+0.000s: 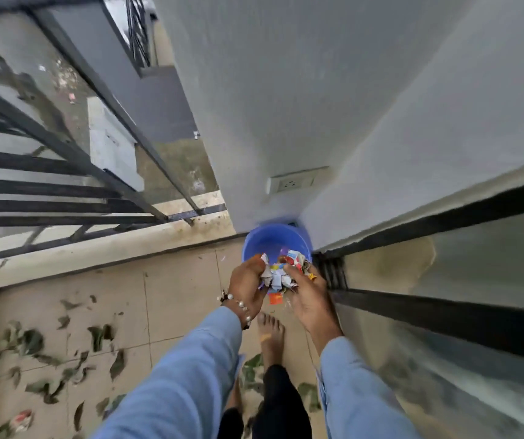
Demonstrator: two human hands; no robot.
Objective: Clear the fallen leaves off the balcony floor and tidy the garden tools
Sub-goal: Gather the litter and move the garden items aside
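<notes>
Cupping one litter wad [281, 275], two hands [248, 280]

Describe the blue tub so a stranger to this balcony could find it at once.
Follow the grey wall down to the floor corner where it meets the sliding door's black frame. The blue tub sits there on the tiles, below the wall socket. It is the only round, bright blue thing there.
</notes>
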